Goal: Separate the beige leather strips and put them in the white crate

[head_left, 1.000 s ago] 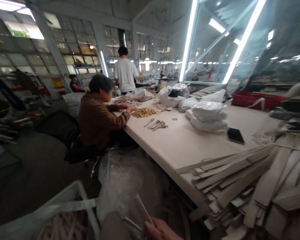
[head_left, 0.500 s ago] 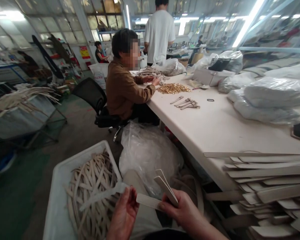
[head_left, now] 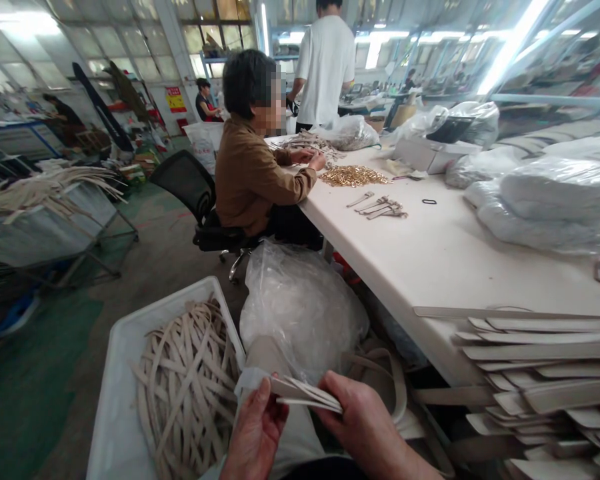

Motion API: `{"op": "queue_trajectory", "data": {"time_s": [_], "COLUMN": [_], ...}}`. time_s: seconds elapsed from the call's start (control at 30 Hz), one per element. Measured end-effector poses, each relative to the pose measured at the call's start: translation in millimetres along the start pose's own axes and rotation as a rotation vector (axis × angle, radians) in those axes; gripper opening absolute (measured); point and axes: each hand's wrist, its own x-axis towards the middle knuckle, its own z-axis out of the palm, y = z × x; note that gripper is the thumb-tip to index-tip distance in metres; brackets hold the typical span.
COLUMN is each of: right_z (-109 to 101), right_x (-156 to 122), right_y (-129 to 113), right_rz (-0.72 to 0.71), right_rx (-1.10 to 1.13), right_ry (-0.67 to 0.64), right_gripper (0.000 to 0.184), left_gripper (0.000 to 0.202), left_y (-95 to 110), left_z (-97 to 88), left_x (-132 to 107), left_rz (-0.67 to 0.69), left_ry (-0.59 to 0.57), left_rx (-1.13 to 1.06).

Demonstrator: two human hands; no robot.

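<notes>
A workshop hall with one long white tabletop [head_left: 430, 260]. Three other people show: a seated person [head_left: 253, 180] in brown, a standing person [head_left: 325, 67] in white, and one far back. One white crate [head_left: 115, 373] of loose straps sits just beside one clear plastic bag [head_left: 300, 307]. Low in the view, the left hand [head_left: 255, 437] and right hand [head_left: 365, 427] each have their grip clenched on one fan of beige strips [head_left: 305, 395], about three, held between them.

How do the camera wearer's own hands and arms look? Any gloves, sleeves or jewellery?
Both are bare: the left hand and the right hand wear no gloves, and no ring or watch shows. The right forearm is uncovered up to the picture's edge. Of the left arm only the wrist shows, so a sleeve there cannot be judged.
</notes>
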Motion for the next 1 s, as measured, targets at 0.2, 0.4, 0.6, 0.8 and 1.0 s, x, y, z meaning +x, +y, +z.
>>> {"op": "queue_trajectory", "data": {"time_s": [0.2,0.4,0.6,0.8,1.0], "right_z": [0.4,12.8,-18.5,-4.0,-4.9], "right_x": [-0.3,13.3,-1.0,13.2,20.7], "right_y": [-3.5,-10.1,-2.0,-17.4,-6.4], "right_rz": [0.012,0.032,0.156,0.107,0.060], "right_rx": [-0.078,0.141,0.301,0.065,0.075], "right_ry": [-0.012,-0.168,-0.588,-0.471,-0.509], "right_gripper": [0.007,0.026,0.034,0.036,0.036], "left_gripper": [0.047,0.042,0.048,0.043,0.058], "left_y": [-4.4,-19.9,4.0,-10.0,-15.5], "left_z": [0.6,1.8,-22.2,-25.4,-23.8], "left_x": [-1.9,-8.4,-4.4,-17.4,-8.4], "left_rz": [0.014,-0.011,0.064,-0.015,-0.054], "left_ry": [-0.070,-0.218,-0.042,-0.152,-0.056], "left_rx": [0.029,0.066,-0.027,-0.031,-0.054]}}
